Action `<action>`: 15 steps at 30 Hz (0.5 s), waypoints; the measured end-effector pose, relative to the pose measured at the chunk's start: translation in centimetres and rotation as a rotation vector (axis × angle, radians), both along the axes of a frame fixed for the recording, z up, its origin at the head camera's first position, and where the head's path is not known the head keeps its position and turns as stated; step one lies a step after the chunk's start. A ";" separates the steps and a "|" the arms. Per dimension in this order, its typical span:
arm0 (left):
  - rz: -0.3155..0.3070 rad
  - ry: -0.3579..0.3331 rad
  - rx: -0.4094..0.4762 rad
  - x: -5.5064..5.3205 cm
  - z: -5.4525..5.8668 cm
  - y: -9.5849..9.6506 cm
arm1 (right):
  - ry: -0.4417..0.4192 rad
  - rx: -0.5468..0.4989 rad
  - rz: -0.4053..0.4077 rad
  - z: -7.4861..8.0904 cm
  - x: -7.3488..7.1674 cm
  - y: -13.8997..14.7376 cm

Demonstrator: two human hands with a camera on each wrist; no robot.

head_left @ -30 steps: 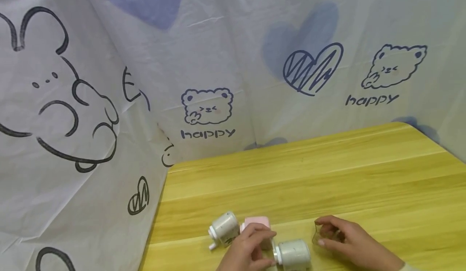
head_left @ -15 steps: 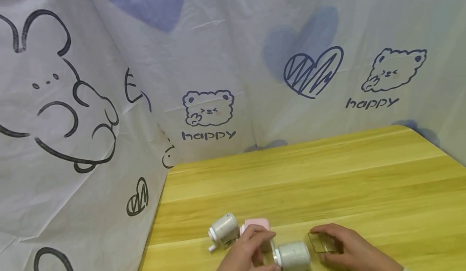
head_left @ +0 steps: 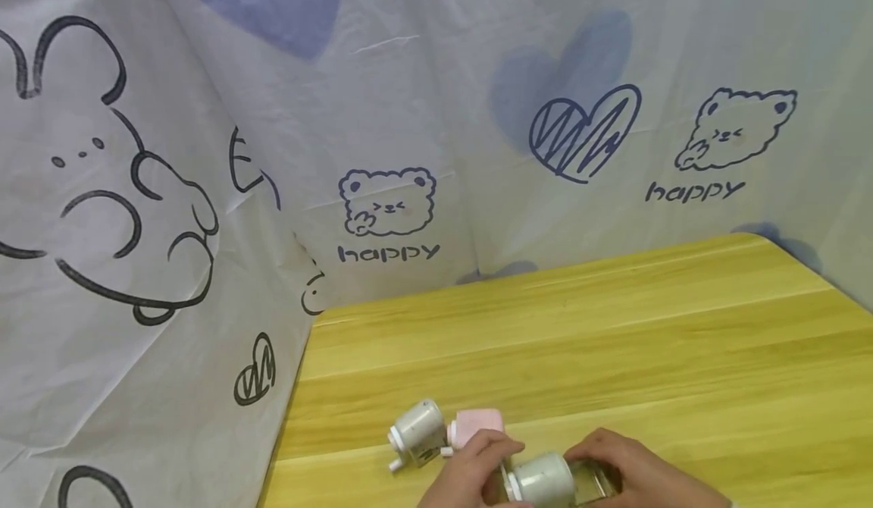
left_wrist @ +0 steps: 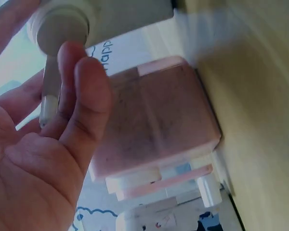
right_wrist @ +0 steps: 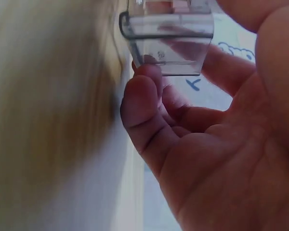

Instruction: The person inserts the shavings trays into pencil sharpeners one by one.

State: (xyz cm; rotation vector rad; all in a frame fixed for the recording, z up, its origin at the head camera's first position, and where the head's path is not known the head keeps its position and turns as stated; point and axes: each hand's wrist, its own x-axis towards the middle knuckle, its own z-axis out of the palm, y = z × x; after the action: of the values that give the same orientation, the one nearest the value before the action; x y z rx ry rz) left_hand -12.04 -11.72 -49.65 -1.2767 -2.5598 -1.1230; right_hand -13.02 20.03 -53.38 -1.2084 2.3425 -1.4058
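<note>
In the head view, my left hand [head_left: 467, 474] grips a pale grey hand-crank pencil sharpener [head_left: 546, 481] by its white crank end, low at the front of the table. The left wrist view shows the fingers around the crank handle [left_wrist: 50, 89]. My right hand [head_left: 637, 470] pinches a small clear plastic box [right_wrist: 176, 48], like a shavings drawer, between thumb and fingers. The box meets the sharpener's right end in the head view; whether it is inside cannot be told. Right beside the left hand lies a pink crank sharpener [head_left: 477, 424], partly covered by the fingers.
A second pale grey crank sharpener [head_left: 419, 428] lies left of the pink one, its crank toward the left. The wood-patterned table [head_left: 600, 341] stretches behind the hands. A printed white cloth [head_left: 477, 114] hangs at the back and left.
My right hand has turned the clear box and brought it left, up against the grey sharpener's end. The left hand keeps its hold and has shifted slightly; the other sharpeners stay put.
</note>
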 end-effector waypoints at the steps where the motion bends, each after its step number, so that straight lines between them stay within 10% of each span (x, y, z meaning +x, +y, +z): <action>1: -0.005 0.036 -0.012 -0.1 -0.1 0.1 | -0.015 0.004 0.000 0.1 0.0 -0.2; 6: -0.017 0.158 -0.008 -0.3 -0.7 0.6 | 0.022 0.038 -0.018 0.2 0.0 -0.9; 15: -0.042 0.117 0.012 -0.2 -0.5 0.6 | -0.043 0.024 -0.023 0.5 0.5 -1.4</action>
State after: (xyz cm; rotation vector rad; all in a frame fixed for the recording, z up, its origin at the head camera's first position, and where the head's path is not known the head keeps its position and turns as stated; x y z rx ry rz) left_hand -12.20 -11.09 -50.11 -1.3570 -2.4501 -1.0354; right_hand -12.53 18.65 -52.86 -1.1372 2.3453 -1.3931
